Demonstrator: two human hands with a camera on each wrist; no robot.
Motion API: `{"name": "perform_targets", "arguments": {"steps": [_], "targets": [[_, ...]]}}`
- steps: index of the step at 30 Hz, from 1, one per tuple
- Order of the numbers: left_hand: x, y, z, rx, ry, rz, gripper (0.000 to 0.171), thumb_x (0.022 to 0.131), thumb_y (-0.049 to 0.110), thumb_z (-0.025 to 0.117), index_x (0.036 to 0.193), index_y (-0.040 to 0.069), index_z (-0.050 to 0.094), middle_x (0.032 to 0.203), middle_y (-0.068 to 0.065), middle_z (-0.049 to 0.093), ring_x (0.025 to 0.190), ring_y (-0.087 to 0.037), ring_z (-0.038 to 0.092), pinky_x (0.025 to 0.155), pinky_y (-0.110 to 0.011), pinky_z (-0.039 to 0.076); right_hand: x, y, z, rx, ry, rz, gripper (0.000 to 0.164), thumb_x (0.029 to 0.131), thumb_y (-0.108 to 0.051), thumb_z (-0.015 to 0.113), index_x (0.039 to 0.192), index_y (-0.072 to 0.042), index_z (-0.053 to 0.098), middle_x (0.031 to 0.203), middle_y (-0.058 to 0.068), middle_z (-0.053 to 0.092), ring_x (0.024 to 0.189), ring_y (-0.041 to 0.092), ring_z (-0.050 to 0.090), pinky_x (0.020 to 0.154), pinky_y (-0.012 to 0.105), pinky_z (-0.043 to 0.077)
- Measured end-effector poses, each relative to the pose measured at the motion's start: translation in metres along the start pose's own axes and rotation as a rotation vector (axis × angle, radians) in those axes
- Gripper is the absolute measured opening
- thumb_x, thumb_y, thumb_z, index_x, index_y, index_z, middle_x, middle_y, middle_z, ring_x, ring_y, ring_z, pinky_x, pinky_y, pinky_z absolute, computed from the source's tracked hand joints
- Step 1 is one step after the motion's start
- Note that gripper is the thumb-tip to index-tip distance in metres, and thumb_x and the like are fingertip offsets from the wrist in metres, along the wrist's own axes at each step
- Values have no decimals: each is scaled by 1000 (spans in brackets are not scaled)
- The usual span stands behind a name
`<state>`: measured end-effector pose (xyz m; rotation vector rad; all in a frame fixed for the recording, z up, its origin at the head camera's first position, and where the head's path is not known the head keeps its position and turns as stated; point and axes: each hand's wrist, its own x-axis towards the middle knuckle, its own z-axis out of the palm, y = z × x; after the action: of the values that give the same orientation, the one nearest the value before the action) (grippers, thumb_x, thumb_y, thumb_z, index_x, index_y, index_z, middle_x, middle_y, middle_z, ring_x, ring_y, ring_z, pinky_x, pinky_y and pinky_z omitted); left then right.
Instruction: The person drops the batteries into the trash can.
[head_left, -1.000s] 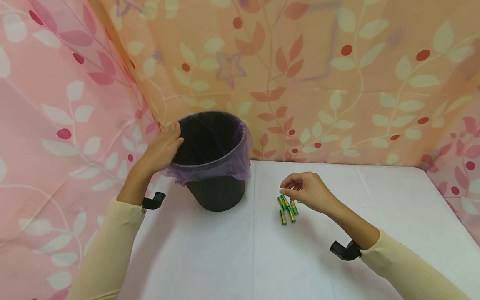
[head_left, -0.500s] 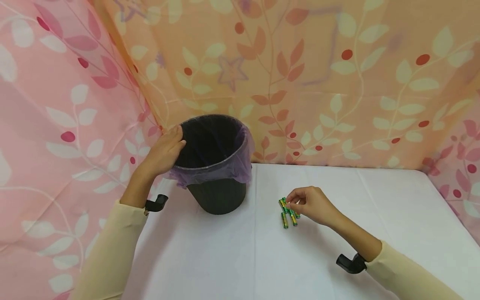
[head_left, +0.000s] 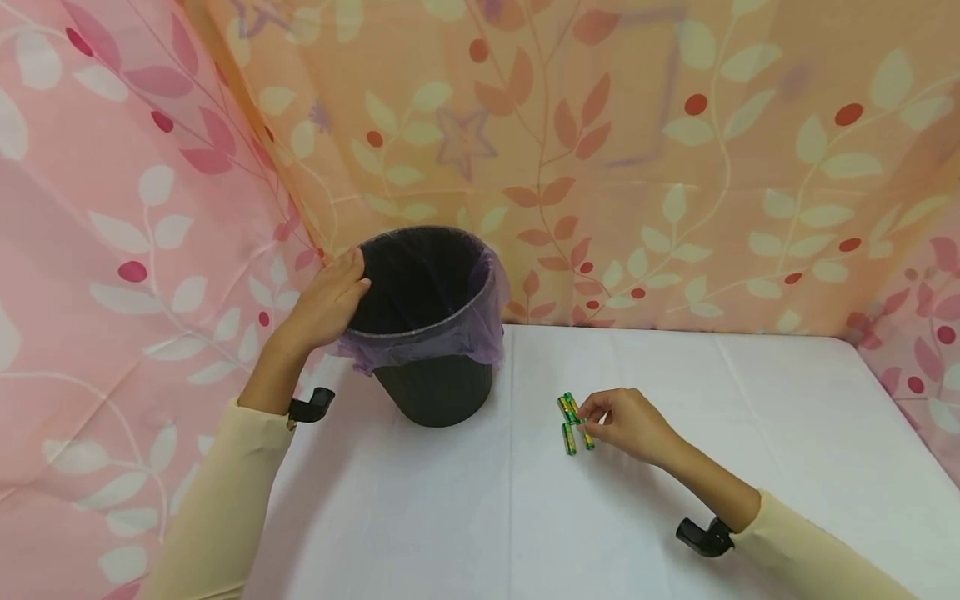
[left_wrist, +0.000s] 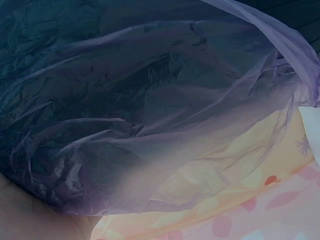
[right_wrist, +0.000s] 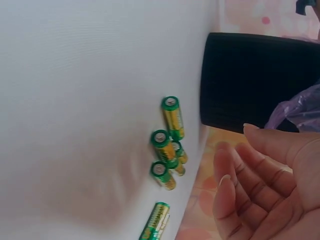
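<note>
My left hand (head_left: 327, 302) holds the left rim of a black trash bin (head_left: 433, 392), thumb and fingertips at its edge. A thin purple bin liner (head_left: 468, 329) is folded over that rim and fills most of the left wrist view. On the white table lie several green and gold batteries (head_left: 569, 439) in a loose group. Close over their right side is my right hand (head_left: 628, 425), thumb and fingers loosely bent. The right wrist view shows nothing between these fingers (right_wrist: 227, 200); the batteries (right_wrist: 173, 119) lie beside them, one set apart from the others.
The white tablecloth (head_left: 420, 517) covers the table. A patterned orange curtain (head_left: 630, 208) hangs along its back edge, and a pink one (head_left: 67, 333) along the left. Each wrist carries a black camera mount (head_left: 705, 537).
My right hand has come down and slightly right, now covering part of the battery group. The left hand stays at the bin's rim; the whole view has shifted slightly.
</note>
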<state>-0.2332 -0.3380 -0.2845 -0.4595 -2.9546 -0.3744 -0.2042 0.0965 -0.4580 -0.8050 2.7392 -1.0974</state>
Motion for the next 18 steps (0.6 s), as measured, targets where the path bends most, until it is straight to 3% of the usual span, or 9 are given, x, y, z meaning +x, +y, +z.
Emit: {"name": "perform_targets", "arguments": {"steps": [11, 18], "targets": [[1, 2, 0, -5, 6, -15, 60, 103, 31, 22, 146, -9, 11, 153, -24, 9, 143, -34, 3, 116, -45, 1, -4, 6, 12, -189, 29, 60, 15, 72, -17, 81, 81, -15, 70, 66, -13, 58, 61, 7, 50, 48, 25, 40], [0, 1, 1, 3, 10, -10, 59, 103, 30, 22, 145, -10, 12, 153, -25, 10, 142, -35, 5, 116, -45, 2, -6, 8, 20, -239, 13, 109, 14, 72, -18, 81, 78, -18, 69, 65, -12, 57, 62, 7, 50, 51, 27, 40]]}}
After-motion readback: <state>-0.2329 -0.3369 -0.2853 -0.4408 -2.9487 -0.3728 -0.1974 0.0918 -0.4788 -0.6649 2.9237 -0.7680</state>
